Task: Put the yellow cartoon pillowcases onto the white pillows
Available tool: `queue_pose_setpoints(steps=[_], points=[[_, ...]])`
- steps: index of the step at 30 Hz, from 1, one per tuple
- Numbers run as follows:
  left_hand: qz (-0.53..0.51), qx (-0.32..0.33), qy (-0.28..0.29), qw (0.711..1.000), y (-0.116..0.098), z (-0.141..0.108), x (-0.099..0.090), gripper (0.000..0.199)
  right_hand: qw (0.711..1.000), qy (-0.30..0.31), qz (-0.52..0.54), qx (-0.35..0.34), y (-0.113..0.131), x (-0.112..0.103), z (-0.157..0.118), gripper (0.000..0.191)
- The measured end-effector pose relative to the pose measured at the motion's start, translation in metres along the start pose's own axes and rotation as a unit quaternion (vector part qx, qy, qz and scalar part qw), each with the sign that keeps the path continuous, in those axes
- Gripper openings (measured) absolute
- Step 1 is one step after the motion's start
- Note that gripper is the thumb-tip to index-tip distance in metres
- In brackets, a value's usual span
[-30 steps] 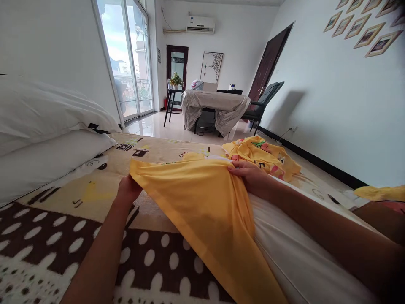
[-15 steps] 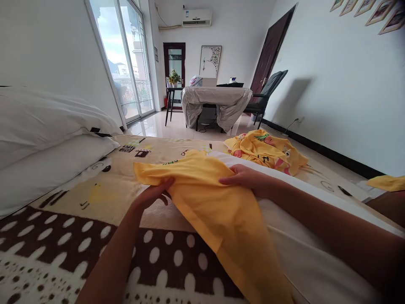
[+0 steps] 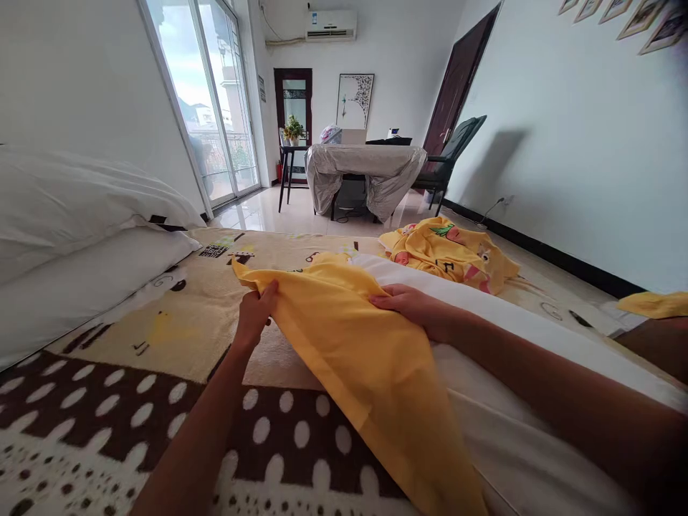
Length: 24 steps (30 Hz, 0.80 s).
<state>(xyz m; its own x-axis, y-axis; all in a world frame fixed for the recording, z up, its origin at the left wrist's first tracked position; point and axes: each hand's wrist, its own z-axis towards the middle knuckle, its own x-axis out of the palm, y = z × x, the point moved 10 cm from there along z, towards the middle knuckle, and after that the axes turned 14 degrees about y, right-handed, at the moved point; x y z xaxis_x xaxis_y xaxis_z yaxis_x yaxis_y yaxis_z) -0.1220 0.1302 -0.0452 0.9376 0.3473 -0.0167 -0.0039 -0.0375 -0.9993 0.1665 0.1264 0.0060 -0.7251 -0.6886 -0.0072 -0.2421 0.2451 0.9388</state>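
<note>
A yellow cloth (image 3: 355, 358) stretches from the middle of the bed down to the bottom edge of the view, partly over a white pillow (image 3: 484, 423). My left hand (image 3: 256, 312) pinches the cloth's left edge near its pointed corner, fingers closed. On the upper right part of the cloth lies my right hand (image 3: 411, 304), its thumb and fingers gripping a fold over the white pillow. The patterned blanket (image 3: 183, 330) is beneath, beige with a brown dotted band.
A crumpled yellow printed cloth (image 3: 451, 254) lies beyond my right hand. White pillows (image 3: 80, 251) are stacked at the left. Another yellow piece (image 3: 653, 304) is at the right edge. Past the bed stand a covered table (image 3: 365, 161) and a dark chair (image 3: 454, 158).
My left hand has shifted up and slightly left along the cloth's edge, drawing its fingers together there. The cloth's left part is lifted and flatter. My right hand has barely moved.
</note>
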Motion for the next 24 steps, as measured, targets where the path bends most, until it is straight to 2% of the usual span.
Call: queue_pose_setpoints(steps=[5,10,15,17,20,24], points=[[-0.119,-0.024,-0.003,0.993,0.02,0.011,-0.004,0.011,0.996,0.011,0.082,0.044,-0.015,0.009,0.003,0.016],[-0.238,-0.033,-0.02,0.971,0.025,0.011,-0.005,0.004,0.993,0.003,0.12,-0.001,-0.031,0.034,-0.01,0.023],[-0.283,-0.069,-0.012,0.956,0.039,0.014,-0.004,0.009,0.991,0.103,0.079,-0.027,-0.049,0.074,-0.05,0.037],[-0.285,-0.078,0.004,0.955,0.042,0.015,-0.001,0.008,0.993,0.113,0.037,-0.021,-0.048,0.074,-0.063,0.033],[-0.277,-0.079,0.026,0.957,0.036,0.013,0.003,0.008,0.996,0.089,-0.001,0.004,-0.044,0.059,-0.072,0.024],[-0.25,-0.081,0.073,0.962,0.014,0.0,0.008,0.012,0.997,0.011,0.081,-0.009,-0.042,0.036,-0.068,0.023]])
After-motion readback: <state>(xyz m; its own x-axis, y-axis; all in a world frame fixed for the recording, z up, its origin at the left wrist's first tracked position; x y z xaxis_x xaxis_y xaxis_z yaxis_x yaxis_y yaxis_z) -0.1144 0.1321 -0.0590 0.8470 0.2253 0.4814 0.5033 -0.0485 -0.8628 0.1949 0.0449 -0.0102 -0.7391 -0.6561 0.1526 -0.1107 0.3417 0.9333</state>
